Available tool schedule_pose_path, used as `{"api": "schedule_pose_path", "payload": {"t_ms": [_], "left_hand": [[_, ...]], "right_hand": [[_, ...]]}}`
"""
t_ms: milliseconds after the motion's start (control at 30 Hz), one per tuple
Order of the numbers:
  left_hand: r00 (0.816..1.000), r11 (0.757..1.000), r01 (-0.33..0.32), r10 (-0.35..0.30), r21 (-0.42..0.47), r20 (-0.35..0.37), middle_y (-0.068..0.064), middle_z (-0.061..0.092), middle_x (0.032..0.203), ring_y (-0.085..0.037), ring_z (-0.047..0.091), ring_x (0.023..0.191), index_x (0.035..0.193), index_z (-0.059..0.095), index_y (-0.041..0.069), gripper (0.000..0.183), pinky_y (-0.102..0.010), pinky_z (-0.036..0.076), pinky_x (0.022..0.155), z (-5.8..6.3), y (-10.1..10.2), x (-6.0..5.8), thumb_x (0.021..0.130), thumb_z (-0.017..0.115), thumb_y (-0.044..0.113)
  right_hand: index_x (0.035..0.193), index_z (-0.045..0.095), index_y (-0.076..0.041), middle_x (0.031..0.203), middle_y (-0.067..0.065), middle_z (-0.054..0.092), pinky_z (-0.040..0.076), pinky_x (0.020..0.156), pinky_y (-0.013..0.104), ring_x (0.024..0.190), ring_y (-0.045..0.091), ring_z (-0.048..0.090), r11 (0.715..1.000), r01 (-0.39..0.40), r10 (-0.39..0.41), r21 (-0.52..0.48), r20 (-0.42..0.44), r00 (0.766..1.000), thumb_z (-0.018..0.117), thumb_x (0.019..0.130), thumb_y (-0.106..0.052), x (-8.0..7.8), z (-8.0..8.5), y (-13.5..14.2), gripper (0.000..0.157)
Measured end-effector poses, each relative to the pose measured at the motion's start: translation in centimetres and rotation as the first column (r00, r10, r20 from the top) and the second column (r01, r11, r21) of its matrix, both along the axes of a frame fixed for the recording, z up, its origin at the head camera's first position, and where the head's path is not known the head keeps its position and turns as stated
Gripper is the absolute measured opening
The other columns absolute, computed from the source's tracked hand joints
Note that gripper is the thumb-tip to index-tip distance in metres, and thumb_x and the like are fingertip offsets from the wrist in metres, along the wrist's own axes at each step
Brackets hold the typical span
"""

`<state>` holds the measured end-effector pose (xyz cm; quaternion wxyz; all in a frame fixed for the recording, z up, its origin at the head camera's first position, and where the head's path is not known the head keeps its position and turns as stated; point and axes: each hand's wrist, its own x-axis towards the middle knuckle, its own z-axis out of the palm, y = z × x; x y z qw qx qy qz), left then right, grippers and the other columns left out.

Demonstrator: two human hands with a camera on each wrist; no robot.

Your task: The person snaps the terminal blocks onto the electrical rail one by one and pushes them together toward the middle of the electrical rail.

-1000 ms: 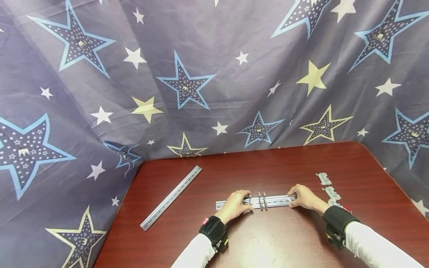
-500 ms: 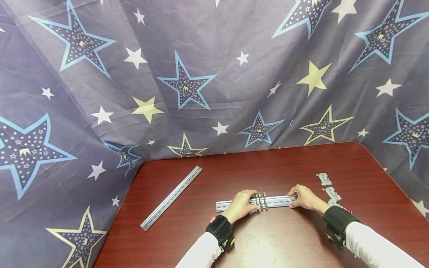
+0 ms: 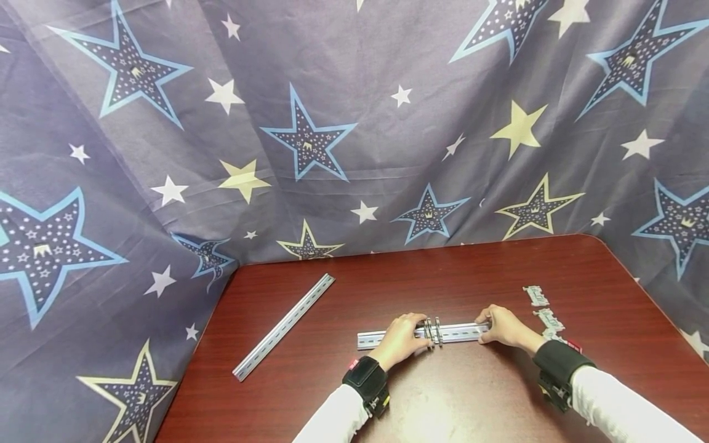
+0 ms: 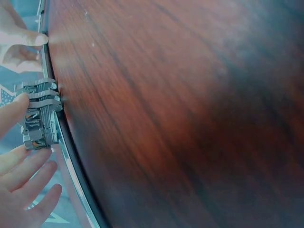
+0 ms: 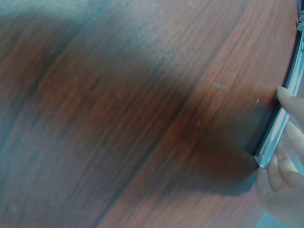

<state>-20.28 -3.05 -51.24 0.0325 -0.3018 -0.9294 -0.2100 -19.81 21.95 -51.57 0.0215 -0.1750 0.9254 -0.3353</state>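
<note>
A slotted metal DIN rail (image 3: 462, 333) lies crosswise on the table, with several thin grey terminal blocks (image 3: 438, 332) standing on it near the middle. My left hand (image 3: 397, 340) reaches over the rail and pinches the leftmost terminal block between thumb and fingers, close against the others. In the left wrist view, the grey blocks (image 4: 40, 114) sit side by side with the thumb on one edge and fingertips at the other. My right hand (image 3: 505, 326) grips the rail's right end, thumb on the near edge and fingers on the far edge; the rail end (image 5: 268, 147) shows in the right wrist view.
A second DIN rail (image 3: 282, 327) lies slanted at the left of the brown table (image 3: 399, 283). Several loose grey terminal blocks (image 3: 535, 296) lie flat at the right, partly behind my right wrist. A star-patterned cloth (image 3: 360, 184) hangs behind the table.
My left hand has slid to the right along the rail with its terminal block, bringing it up to the other blocks. The right hand has stayed on the rail's end.
</note>
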Motion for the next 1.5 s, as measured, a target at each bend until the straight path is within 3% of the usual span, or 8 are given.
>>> {"api": "schedule_pose_path", "payload": {"t_ms": [300,633,1100,1500], "left_hand": [[1.0,1.0,0.015,-0.015,-0.011,0.017,-0.006,0.059,0.109,-0.02,0.054,0.101,0.119,0.052,0.005,0.061,-0.031,0.039,0.086,0.4,-0.4,0.2,0.07,0.071,0.034],[1.0,0.992,0.019,-0.021,-0.122,-0.02,-0.004,0.059,0.102,-0.019,0.055,0.095,0.115,0.056,0.007,0.053,-0.029,0.04,0.082,0.9,-2.5,0.2,0.071,0.07,0.032],[0.996,0.981,-0.071,0.061,-0.182,-0.06,-0.004,0.055,0.088,-0.02,0.053,0.081,0.1,0.063,0.006,0.043,-0.031,0.041,0.069,0.1,-6.5,0.6,0.065,0.073,0.031],[0.987,0.974,-0.147,0.133,-0.173,-0.095,-0.004,0.05,0.08,-0.02,0.05,0.075,0.09,0.065,0.006,0.032,-0.034,0.041,0.062,-0.7,-7.8,0.8,0.066,0.074,0.025]], "right_hand": [[0.076,0.062,0.0,0.074,0.007,0.057,0.039,0.06,0.029,0.066,0.015,0.048,0.997,-0.04,0.045,0.06,-0.077,0.996,0.077,0.052,-0.008,0.0,-0.1,-0.1,0.029],[0.077,0.059,-0.002,0.073,0.006,0.048,0.037,0.06,0.032,0.067,0.018,0.045,0.986,-0.035,0.054,0.161,-0.111,0.992,0.075,0.056,-0.008,0.6,0.6,-0.7,0.027],[0.082,0.059,-0.001,0.076,0.007,0.046,0.038,0.059,0.032,0.069,0.02,0.044,0.974,-0.028,0.063,0.223,-0.148,0.987,0.076,0.061,-0.014,1.0,0.5,-0.8,0.03],[0.08,0.058,-0.001,0.075,0.006,0.043,0.041,0.062,0.037,0.069,0.022,0.045,0.974,-0.004,0.049,0.227,-0.193,0.98,0.076,0.062,-0.019,1.3,0.1,-1.1,0.031]]}}
